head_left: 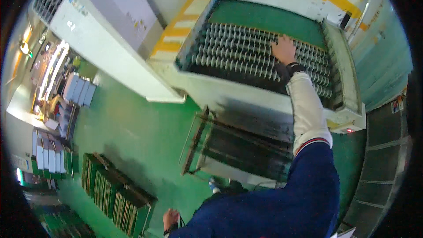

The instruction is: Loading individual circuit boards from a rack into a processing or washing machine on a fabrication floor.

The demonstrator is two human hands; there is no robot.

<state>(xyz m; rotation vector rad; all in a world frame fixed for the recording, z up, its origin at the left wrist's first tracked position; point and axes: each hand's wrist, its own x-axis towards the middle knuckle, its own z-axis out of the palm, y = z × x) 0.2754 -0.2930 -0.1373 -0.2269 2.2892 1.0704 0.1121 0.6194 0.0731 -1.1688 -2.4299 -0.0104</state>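
Note:
My right arm, in a white and navy sleeve, reaches forward over a pale machine bed [246, 89] fitted with rows of disc rollers [238, 46]. At the rollers' far side my right hand [284, 49] lies with fingers stretched out, near the brownish edge of a flat green panel [269, 17]. Whether the fingertips touch the panel or only the rollers I cannot tell. Low in the picture my left hand [171, 218] hangs beside my body, its fingers loosely curled. It is small and blurred there, and anything within it cannot be made out.
Below the machine stands a dark wheeled rack [242, 145]. Another rack [116, 194] on the green floor at left holds many upright green boards. A white column [119, 48] rises left of the machine. Grey mesh panels [381, 158] stand at right; stacked pale trays [48, 152] lie far left.

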